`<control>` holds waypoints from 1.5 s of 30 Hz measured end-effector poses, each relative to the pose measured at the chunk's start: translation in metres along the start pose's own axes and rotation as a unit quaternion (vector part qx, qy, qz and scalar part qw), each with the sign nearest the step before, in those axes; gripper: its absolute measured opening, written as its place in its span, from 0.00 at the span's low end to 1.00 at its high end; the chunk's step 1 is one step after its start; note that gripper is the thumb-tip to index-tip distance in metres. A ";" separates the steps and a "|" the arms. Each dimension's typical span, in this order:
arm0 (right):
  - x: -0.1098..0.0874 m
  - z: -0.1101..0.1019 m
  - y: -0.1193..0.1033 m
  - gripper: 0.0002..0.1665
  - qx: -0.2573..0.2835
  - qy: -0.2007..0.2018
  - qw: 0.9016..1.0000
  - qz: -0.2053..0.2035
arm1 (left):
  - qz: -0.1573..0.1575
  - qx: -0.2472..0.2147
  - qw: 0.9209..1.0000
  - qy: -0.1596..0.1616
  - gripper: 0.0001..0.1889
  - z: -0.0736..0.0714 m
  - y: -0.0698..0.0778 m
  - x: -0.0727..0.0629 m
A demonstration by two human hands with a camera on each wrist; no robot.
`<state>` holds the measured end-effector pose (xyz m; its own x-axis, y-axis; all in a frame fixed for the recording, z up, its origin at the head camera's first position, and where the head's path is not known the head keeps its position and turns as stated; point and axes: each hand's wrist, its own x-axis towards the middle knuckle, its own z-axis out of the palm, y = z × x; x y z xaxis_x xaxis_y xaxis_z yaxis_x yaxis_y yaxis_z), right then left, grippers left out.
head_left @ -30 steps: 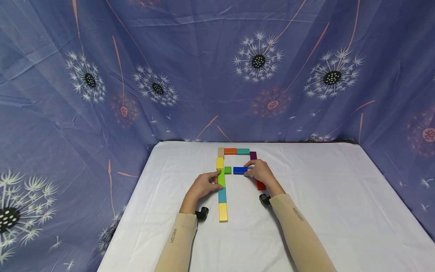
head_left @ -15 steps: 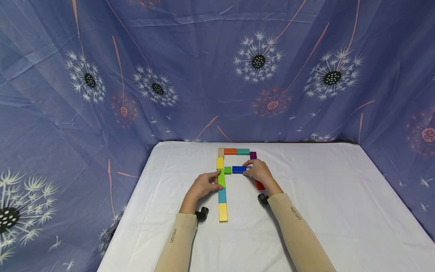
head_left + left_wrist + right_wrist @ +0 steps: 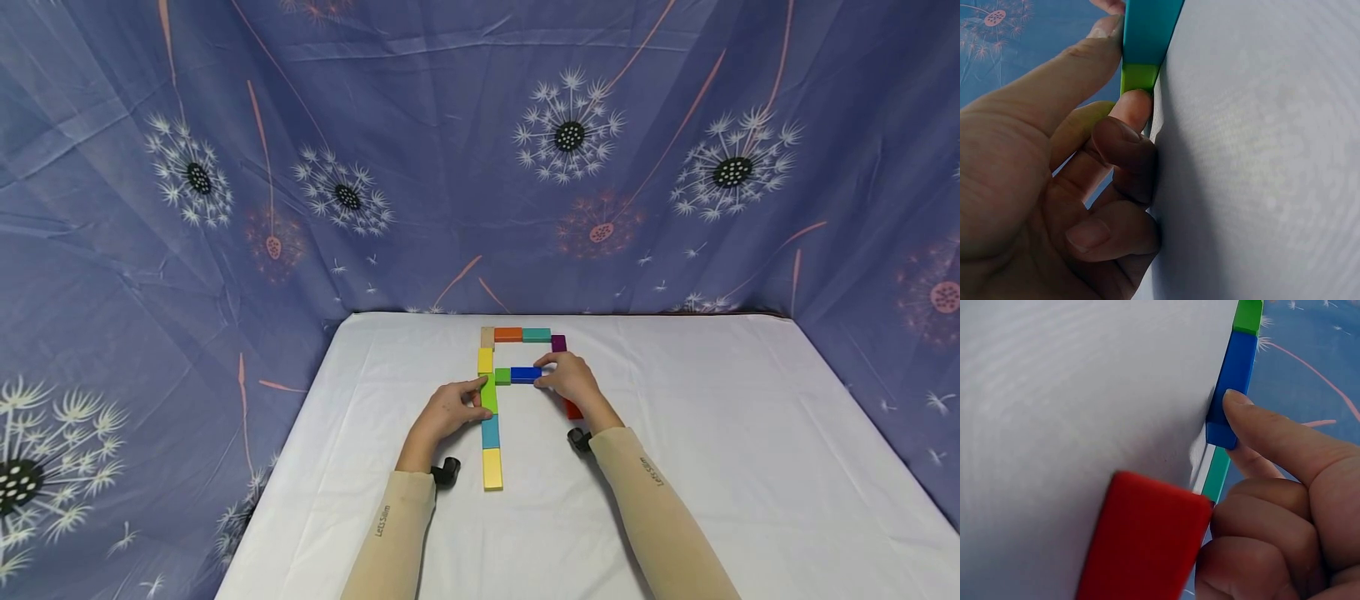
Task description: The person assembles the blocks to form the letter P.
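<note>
My left hand point(image 3: 447, 410) pinches a lime green block point(image 3: 488, 395) between thumb and a finger, the other fingers curled beneath. This block sits in a column between a yellow block point(image 3: 485, 360) and a light blue block point(image 3: 491, 432). With thumb and forefinger my right hand point(image 3: 573, 377) holds the right end of a dark blue block point(image 3: 526, 375). The dark blue block's left end meets a small green block point(image 3: 502, 377), which stands beside the column. In the right wrist view, a red block point(image 3: 1147, 537) lies close to the curled fingers.
Along the back run a plain wooden block point(image 3: 487, 337), an orange block point(image 3: 508, 334) and a teal block point(image 3: 536, 335), then a purple block point(image 3: 558, 343). Another yellow block point(image 3: 492, 468) ends the column in front. A white cloth point(image 3: 675, 467) covers the table; a patterned curtain point(image 3: 450, 167) hangs behind.
My right hand has slid the dark blue block left, closing the gap to the small green block. The left hand has stayed in place on the lime green block.
</note>
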<state>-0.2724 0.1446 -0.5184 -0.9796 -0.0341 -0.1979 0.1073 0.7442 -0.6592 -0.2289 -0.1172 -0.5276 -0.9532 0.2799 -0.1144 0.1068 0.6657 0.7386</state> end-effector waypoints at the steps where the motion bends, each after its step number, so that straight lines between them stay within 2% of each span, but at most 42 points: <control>1: 0.000 0.000 0.000 0.23 -0.001 0.000 1.000 0.000 | -0.001 -0.001 1.000 0.000 0.38 0.000 0.000 0.000; 7: -0.001 0.001 0.001 0.24 0.004 -0.007 1.000 0.009 | -0.002 -0.006 1.000 0.000 0.39 0.001 0.000 -0.001; 13: 0.000 -0.003 0.007 0.35 0.046 -0.026 0.999 0.012 | -0.002 -0.007 1.000 -0.002 0.38 0.002 -0.002 -0.002; 21: -0.014 -0.027 0.020 0.44 0.115 -0.057 0.991 -0.039 | 0.001 -0.010 1.000 -0.005 0.38 0.002 -0.003 -0.001; 26: -0.022 -0.044 0.035 0.48 0.125 -0.087 0.987 -0.053 | 0.005 -0.010 1.000 -0.004 0.38 -0.001 0.000 0.000; 31: -0.029 -0.050 0.057 0.52 0.137 -0.113 0.982 -0.070 | 0.006 -0.007 1.000 -0.005 0.38 -0.003 -0.001 -0.001; 37: -0.038 -0.053 0.080 0.57 0.125 -0.158 0.978 -0.059 | 0.007 -0.007 1.000 -0.008 0.39 -0.002 -0.002 -0.001; 45: -0.043 -0.054 0.094 0.53 0.114 -0.193 0.973 -0.055 | -0.001 -0.003 1.000 -0.007 0.38 0.000 0.000 0.000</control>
<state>-0.2296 0.2519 -0.5325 -0.8548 -0.3869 -0.3458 0.0832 0.5556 -0.8273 -0.2288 -0.1178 -0.5278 -0.9494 0.2879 -0.1252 0.1028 0.6617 0.7427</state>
